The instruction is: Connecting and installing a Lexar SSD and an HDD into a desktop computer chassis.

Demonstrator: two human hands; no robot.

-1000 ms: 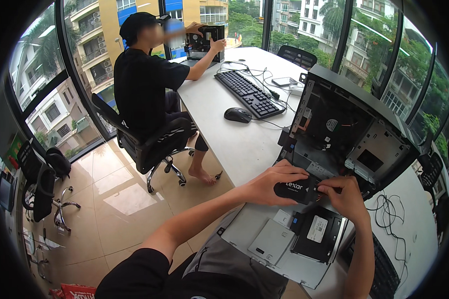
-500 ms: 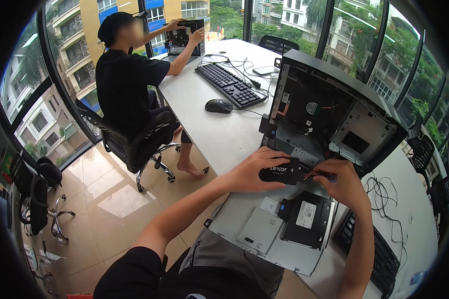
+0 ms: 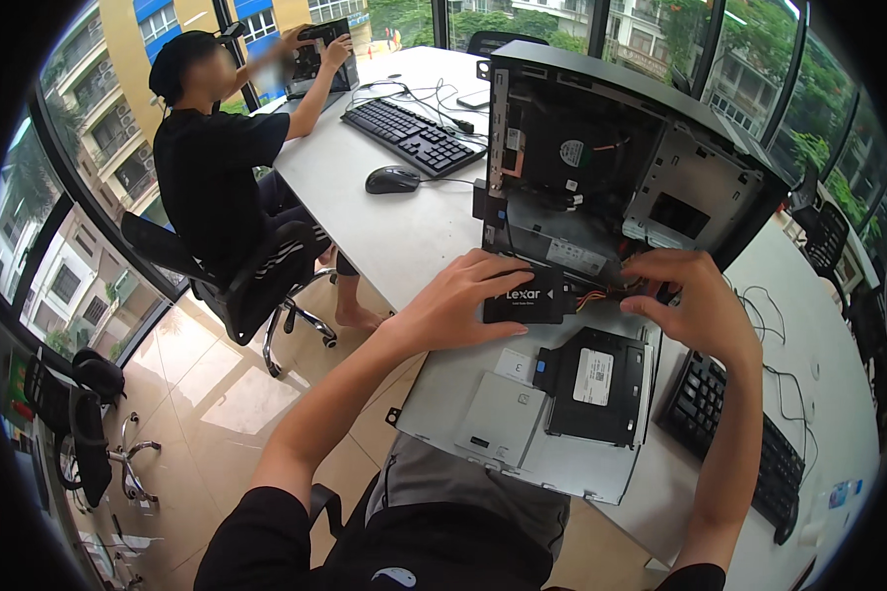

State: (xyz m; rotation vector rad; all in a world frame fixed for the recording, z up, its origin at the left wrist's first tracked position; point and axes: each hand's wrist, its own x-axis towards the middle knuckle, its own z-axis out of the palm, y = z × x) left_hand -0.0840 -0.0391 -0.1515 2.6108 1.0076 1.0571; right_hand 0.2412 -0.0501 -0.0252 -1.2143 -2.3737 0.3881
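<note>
My left hand (image 3: 455, 303) grips a black solid-state drive (image 3: 524, 298) by its left end, fingers on top and thumb below. Coloured wires (image 3: 589, 294) run from the drive's right end toward the computer case. Beside these wires is my right hand (image 3: 695, 300), its thumb and forefinger apart. Some cables pass behind those fingers, partly hidden. The opened desktop computer case (image 3: 695, 215) stands just beyond both hands, showing a fan (image 3: 574, 153) inside. Nearer me, a black slim optical drive (image 3: 621, 394) with a white label lies on a silver metal panel (image 3: 434, 409).
A black mouse (image 3: 392, 179) and keyboard (image 3: 414, 136) lie on the white table (image 3: 365, 231). Another keyboard (image 3: 700, 394) and loose cables (image 3: 784, 364) are at right. Across the table, a seated person (image 3: 212, 172) handles another computer case (image 3: 323, 59).
My right hand has come away from the wires at the drive's end, its fingers spreading. My left hand still holds the drive. The whole view has shifted.
</note>
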